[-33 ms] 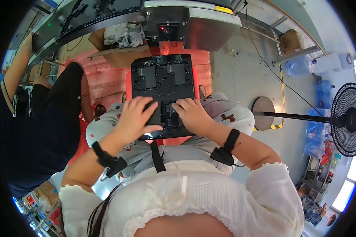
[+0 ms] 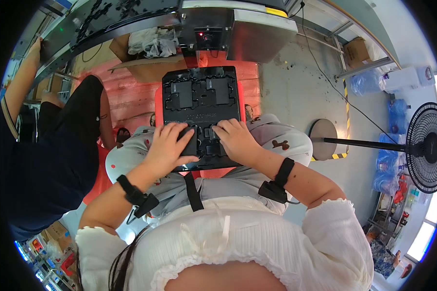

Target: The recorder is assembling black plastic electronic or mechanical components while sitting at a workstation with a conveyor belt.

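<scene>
A glossy black moulded plastic tray [image 2: 175, 115] rests across my lap. Its far half holds two flat black rectangular pieces, one on the left [image 2: 182, 94] and one on the right [image 2: 219, 91]. My left hand [image 2: 162, 149] grips a similar black rectangular piece [image 2: 191, 144] at the tray's near left, thumb at its near end and fingers over its far left edge. My right hand [image 2: 239, 141] has its fingers bent together at the near right recess, beside a small greyish part [image 2: 209, 133]. What its fingertips hold, if anything, is hidden.
A conveyor-like machine [image 2: 121, 29] with a metal box [image 2: 257, 36] stands ahead. On the left sits another person in dark clothes [image 2: 58, 160]. A round-based black fan [image 2: 425, 145] is at the right. An open carton [image 2: 155, 68] lies beneath the machine.
The tray has shifted very slightly to the right, and my left forearm has moved a little the same way. Both hands keep their places on the tray.
</scene>
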Action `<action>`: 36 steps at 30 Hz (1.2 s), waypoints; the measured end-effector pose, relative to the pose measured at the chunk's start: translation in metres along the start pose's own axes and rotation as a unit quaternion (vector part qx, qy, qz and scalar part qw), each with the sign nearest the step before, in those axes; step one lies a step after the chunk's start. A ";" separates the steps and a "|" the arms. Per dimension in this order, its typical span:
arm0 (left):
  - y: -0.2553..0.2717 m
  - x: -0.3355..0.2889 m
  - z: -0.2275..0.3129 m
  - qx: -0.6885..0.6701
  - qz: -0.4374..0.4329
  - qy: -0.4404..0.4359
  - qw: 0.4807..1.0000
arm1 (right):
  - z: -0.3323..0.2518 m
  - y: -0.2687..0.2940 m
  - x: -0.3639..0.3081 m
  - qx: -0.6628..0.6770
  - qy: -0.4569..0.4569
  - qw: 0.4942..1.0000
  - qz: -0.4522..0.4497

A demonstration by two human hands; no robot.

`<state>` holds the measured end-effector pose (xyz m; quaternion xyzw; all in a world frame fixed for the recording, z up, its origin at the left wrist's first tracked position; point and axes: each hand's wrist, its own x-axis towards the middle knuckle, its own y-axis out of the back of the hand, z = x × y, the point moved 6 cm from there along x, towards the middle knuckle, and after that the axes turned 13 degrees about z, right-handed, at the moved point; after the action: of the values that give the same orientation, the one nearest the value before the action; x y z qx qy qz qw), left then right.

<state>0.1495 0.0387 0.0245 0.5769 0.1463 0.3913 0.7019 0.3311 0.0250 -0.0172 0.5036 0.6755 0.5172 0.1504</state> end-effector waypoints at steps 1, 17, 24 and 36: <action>-0.009 -0.008 0.000 0.006 0.029 -0.013 0.999 | 0.003 -0.005 -0.001 -0.004 -0.025 0.999 -0.023; -0.042 -0.045 -0.004 -0.004 0.075 0.006 0.997 | -0.033 0.008 -0.055 -0.040 0.073 0.989 -0.121; -0.042 -0.043 -0.002 -0.015 0.065 -0.023 0.998 | -0.016 0.038 0.014 -0.144 0.098 0.985 0.005; -0.032 -0.041 -0.011 -0.090 0.001 -0.008 0.996 | 0.062 0.195 0.161 -0.239 0.084 0.941 0.226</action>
<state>0.1275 0.0160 -0.0189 0.5149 0.1047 0.3985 0.7518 0.4064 0.1856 0.1739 0.5466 0.4108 0.7244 0.0881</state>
